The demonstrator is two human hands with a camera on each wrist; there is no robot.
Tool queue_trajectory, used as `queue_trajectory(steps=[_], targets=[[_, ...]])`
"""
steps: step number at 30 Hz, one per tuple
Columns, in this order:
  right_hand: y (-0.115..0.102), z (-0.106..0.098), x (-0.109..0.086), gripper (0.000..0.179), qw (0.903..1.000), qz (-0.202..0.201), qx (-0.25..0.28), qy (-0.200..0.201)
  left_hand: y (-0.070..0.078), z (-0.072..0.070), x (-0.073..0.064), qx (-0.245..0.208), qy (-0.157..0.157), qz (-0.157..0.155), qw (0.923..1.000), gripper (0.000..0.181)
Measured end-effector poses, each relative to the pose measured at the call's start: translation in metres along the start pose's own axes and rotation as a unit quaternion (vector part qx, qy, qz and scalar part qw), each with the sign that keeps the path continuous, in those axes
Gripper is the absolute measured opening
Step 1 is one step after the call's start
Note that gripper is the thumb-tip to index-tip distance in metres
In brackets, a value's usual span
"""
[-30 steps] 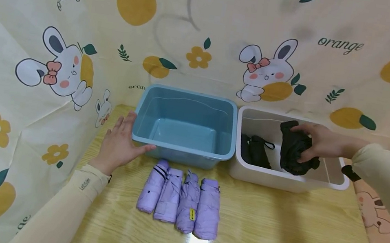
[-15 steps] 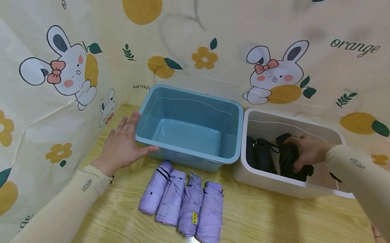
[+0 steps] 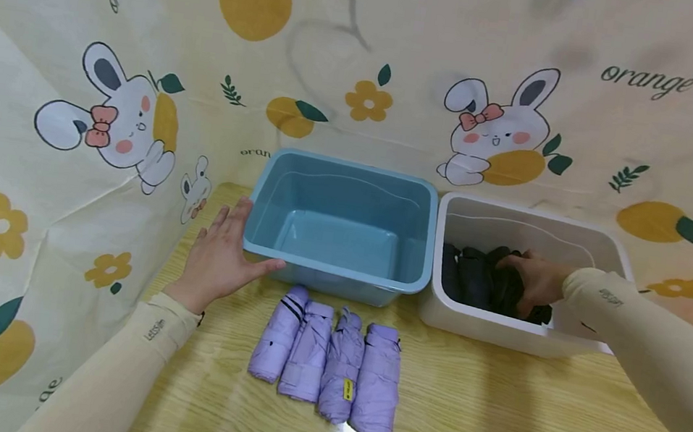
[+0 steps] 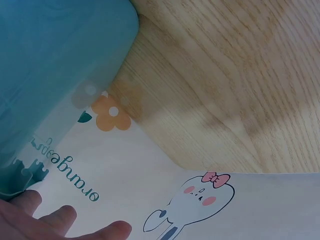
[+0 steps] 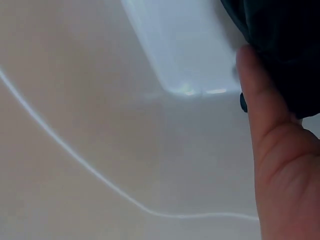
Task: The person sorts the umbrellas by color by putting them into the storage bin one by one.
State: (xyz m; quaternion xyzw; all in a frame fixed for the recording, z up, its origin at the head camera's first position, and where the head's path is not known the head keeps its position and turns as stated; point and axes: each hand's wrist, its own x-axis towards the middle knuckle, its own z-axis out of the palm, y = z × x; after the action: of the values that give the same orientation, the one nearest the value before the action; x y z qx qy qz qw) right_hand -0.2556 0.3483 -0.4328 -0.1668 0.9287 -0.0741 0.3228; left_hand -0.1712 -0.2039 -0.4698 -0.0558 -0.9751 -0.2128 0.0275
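Observation:
Inside the white bin (image 3: 512,329), my right hand (image 3: 538,279) grips a black folded umbrella (image 3: 505,284), its far side hidden by the hand. Two more black folded umbrellas (image 3: 472,280) lie to its left, close against it. In the right wrist view, the thumb side of the hand (image 5: 285,145) presses along the dark fabric. My left hand (image 3: 219,258) has its fingers spread and rests at the left end of a light blue bin (image 3: 333,269), which has nothing inside. Below that bin, several lilac folded umbrellas (image 3: 327,359) lie in a row on the table.
The two bins stand side by side at the back of the wooden table (image 3: 459,406). Behind them and along the left hangs a cream sheet (image 3: 410,34) printed with oranges and rabbits. The bins' tall walls surround their insides.
My right hand has lowered the black umbrella into the white bin and shifted it left against the others. The left hand has stayed in place. The head view has turned slightly right.

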Motion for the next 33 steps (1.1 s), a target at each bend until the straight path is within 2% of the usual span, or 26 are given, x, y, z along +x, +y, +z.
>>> queue_trajectory(steps=[18, 26, 33], targets=[[0.001, 0.008, -0.003, 0.103, 0.9992, -0.003, 0.023, -0.031, -0.001, 0.001, 0.001, 0.003, 0.003, -0.001, 1.0000, 0.127], [-0.006, -0.003, -0.022, 0.101, 0.9977, 0.004, 0.061, -0.030, 0.000, 0.001, 0.000, -0.001, 0.009, 0.009, 0.9999, 0.125], [-0.014, -0.023, -0.054, 0.088, 0.9974, 0.003, 0.071, 0.005, 0.001, -0.001, -0.001, -0.006, 0.008, 0.010, 0.9999, 0.126]])
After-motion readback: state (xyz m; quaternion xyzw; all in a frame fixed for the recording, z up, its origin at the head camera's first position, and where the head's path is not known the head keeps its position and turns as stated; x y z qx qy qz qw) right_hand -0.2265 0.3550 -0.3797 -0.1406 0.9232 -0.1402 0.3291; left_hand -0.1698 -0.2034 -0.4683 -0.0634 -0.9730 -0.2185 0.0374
